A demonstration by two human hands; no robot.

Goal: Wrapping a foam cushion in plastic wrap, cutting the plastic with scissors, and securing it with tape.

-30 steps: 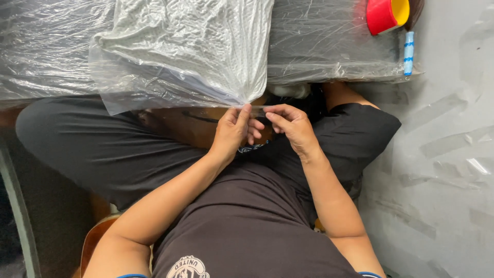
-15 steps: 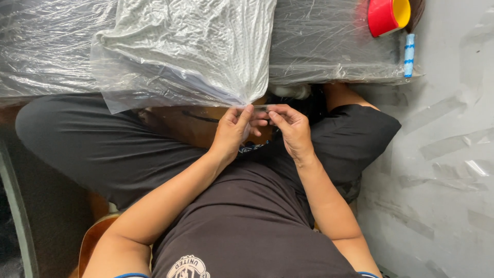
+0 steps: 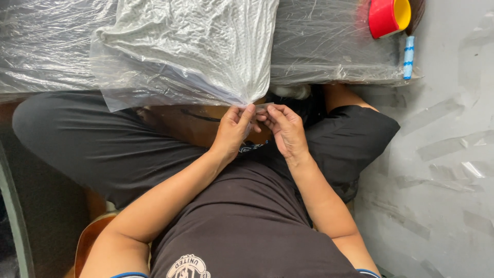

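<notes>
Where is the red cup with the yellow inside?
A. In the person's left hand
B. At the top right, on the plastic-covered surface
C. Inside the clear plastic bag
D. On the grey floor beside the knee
B: the red cup sits at the upper right on the plastic-covered surface, far from both hands, which pinch the corner of the clear plastic bag.
</notes>
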